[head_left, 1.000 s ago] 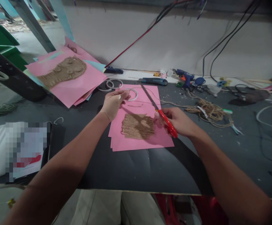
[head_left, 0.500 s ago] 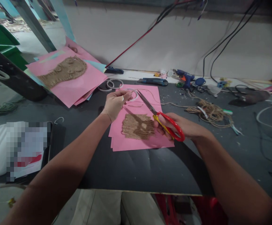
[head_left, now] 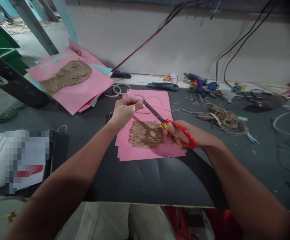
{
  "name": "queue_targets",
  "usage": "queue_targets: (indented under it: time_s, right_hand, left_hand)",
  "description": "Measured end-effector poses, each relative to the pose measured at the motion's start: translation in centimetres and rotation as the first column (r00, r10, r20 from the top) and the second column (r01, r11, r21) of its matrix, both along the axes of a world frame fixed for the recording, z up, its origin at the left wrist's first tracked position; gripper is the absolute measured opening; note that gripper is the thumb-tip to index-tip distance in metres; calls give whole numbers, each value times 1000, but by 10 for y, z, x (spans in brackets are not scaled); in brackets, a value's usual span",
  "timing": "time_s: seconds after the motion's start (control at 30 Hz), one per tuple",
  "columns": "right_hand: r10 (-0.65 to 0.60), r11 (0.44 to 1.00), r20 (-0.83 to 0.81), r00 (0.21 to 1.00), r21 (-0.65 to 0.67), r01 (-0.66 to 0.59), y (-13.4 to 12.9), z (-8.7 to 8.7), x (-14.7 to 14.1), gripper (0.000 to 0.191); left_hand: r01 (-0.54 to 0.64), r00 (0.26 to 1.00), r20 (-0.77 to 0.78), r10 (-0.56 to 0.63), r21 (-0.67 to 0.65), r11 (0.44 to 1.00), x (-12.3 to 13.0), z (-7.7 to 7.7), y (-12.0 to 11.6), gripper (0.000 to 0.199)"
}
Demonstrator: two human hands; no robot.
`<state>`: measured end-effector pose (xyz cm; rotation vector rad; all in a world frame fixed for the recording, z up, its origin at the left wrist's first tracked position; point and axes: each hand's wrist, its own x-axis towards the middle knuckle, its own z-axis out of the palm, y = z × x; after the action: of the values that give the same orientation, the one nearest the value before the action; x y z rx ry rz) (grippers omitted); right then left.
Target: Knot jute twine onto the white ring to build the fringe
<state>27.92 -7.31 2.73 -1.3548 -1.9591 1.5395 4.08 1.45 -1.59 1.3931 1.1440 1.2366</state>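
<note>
My right hand [head_left: 194, 132] holds scissors [head_left: 185, 134] with red and yellow handles, their blades pointing up and left. The blade tips are right at the fingertips of my left hand [head_left: 123, 113]. Its thumb and fingers are pinched together, and whatever is between them is too small to make out. Below both hands, a patch of brown twine rows [head_left: 146, 136] lies on pink paper [head_left: 132, 154]. A pale ring [head_left: 142, 96] rests just behind my left fingers. A loose strand of twine [head_left: 181, 110] runs from the paper to a tangled twine bundle [head_left: 221, 118] on the right.
Pink sheets [head_left: 72, 105] with a twine shape lie back left, beside a dark cylinder [head_left: 14, 83]. Two more rings [head_left: 121, 85], a utility knife [head_left: 163, 86] and a blue glue gun [head_left: 198, 83] line the back. A phone-like object [head_left: 29, 156] with a blurred face sits at left.
The scissors have moved slightly left, bringing their tips to my left fingertips. My left hand has shifted a little to the right, still pinched.
</note>
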Motion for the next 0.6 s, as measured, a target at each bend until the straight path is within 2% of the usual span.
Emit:
queue_targets:
  time_s: [0.4, 0.6]
  right_hand:
    - [-14, 998, 15, 1000, 57, 13, -1, -2, -1, 69]
    - [6, 998, 10, 1000, 60, -7, 0, -4, -2, 65]
  left_hand:
    - [17, 999, -48, -16, 32, 999, 0, -1, -2, 15]
    - [37, 996, -79, -34, 27, 999, 1, 1, -4, 15]
